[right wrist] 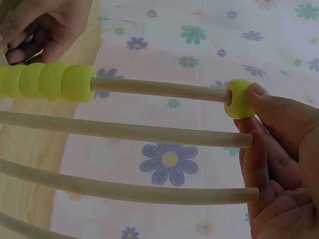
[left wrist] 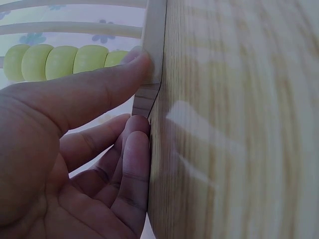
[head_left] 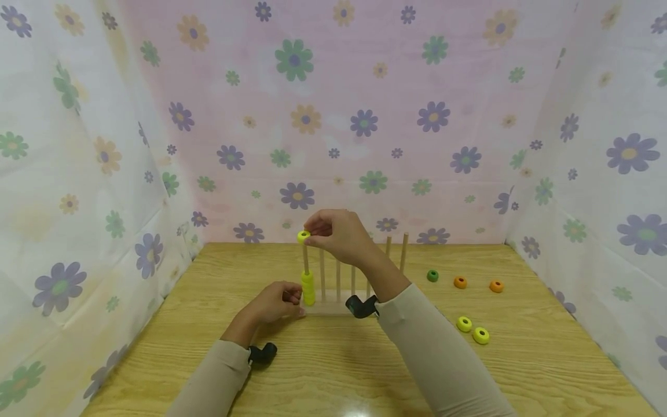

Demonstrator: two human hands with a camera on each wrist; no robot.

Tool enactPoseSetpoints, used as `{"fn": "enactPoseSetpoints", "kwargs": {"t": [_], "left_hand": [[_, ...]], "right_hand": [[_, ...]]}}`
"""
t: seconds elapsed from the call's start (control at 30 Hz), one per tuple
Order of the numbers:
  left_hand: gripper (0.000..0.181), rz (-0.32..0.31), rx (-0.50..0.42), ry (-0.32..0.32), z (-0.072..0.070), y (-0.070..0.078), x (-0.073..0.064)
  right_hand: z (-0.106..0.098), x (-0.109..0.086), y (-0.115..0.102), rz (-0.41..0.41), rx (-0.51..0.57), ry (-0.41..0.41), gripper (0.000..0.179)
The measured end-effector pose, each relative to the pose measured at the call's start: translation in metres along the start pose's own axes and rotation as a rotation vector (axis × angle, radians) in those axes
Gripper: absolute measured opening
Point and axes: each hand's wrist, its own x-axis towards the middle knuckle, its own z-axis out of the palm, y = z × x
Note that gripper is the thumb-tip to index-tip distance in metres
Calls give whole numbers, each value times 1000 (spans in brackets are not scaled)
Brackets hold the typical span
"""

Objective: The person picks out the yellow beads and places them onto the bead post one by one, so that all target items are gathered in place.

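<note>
- Backdrop [head_left: 365,81]: flowered cloth, pinkish at the rear, whiter at both sides.
- Table [head_left: 208,295]: wood-grain top, carries everything below.
- Peg stand [head_left: 329,311]: pale wood base, upright on the table, row of vertical pegs.
- Right hand [head_left: 340,236]: above the stand, pinching one yellow bead between thumb and fingers.
- Left hand [head_left: 273,302]: low at the stand's left end, gripping the base edge, thumb on the base, fingers curled at its end.
- Black wrist devices [head_left: 362,307]: one per wrist.
- Yellow stack [head_left: 308,288]: beads touching, on the lower part of the leftmost peg.
- Loose beads, right of stand: green bead [head_left: 432,275], two orange beads [head_left: 460,282] set apart, two yellow beads [head_left: 481,335] close together nearer the camera.
- Held yellow bead [head_left: 304,237]: on the leftmost peg's tip, well above the stack.
</note>
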Motion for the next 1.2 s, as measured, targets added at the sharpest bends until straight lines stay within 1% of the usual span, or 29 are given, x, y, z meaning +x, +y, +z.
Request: {"fn": "enactPoseSetpoints", "kwargs": {"t": [0.23,0.67,0.87,1.07,1.2], "left_hand": [[36,-1,1,-3,0,0,0],[31,17,0,-11,1,1,0],[33,14,-1,-7,1,0,0],[40,-1,4,1,0,1,-1],[43,1,8,1,0,-1,-1]], "right_hand": [[0,0,0,-4,-6,-1,22],[0,0,0,-4,-27,0,19],[1,0,0,-10,-33,3,18],[1,0,0,-15,-33,1,18],[1,-1,-1,-14,-34,2,18]]}}
